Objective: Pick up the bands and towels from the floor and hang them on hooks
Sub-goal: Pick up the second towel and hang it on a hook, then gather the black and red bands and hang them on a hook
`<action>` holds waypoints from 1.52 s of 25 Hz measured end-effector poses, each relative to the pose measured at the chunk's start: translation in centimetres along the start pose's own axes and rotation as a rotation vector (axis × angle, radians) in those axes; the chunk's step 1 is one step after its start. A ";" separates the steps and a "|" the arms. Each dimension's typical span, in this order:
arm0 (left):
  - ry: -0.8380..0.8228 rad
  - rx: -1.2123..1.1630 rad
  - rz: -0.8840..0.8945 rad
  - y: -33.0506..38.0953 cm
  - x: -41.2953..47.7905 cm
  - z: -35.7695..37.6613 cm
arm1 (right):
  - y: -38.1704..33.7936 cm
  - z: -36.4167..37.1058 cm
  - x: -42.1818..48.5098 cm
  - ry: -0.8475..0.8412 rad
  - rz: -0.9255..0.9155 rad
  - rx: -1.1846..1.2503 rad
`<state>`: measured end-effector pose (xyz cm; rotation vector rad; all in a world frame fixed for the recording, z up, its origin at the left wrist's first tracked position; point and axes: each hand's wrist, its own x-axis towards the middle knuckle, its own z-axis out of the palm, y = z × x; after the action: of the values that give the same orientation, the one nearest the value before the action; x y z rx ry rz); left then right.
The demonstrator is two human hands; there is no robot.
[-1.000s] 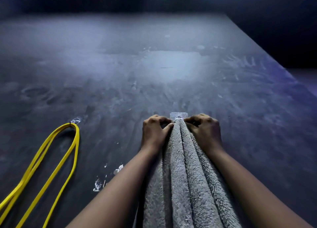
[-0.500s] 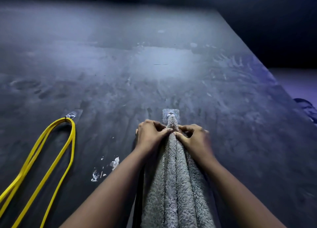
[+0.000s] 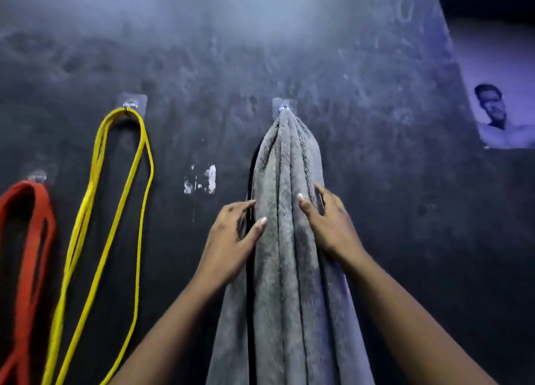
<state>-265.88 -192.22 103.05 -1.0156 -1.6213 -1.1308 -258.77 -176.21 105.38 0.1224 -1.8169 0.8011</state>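
The left grip (image 3: 228, 240) is lying open, its straight fingers touching the left edge of the grey towel (image 3: 286, 167). The right grip (image 3: 330, 225) is also lying open, its fingers spread on the towel's right folds. The towel is hanging from a clear hook (image 3: 284, 108) straight above both grips on a dark, scuffed wall (image 3: 390, 182). Left of the left grip, a yellow band (image 3: 127, 111) and, farther out, a red band (image 3: 26, 185) are hanging on their own hooks. White chips (image 3: 211, 179) are showing on the wall between the yellow band and the towel. Up and to the right of the right grip, a poster (image 3: 503, 109) is sitting in bluish light.
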 end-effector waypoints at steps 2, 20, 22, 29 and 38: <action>-0.070 0.004 -0.018 0.3 -6.8 -0.7 | 0.9 -0.5 -5.5 -0.043 0.075 0.042; -1.221 -0.047 -1.066 13.7 -62.2 -3.9 | 8.7 -22.1 -66.7 -0.830 1.237 -0.249; -1.357 -0.073 -1.064 15.6 -64.5 -1.0 | 8.2 -27.7 -72.0 -0.797 1.385 -0.284; -1.691 -0.368 -0.686 27.7 -66.0 25.1 | 11.0 -47.2 -80.5 -0.293 1.855 -0.433; -1.948 -0.769 0.004 53.6 -62.6 57.4 | 17.3 -65.3 -78.0 0.280 2.194 -0.569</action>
<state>-210.36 -132.04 44.93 -3.2029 -2.4160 -0.4727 -182.98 -148.07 41.28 -2.4956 -1.1700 1.3839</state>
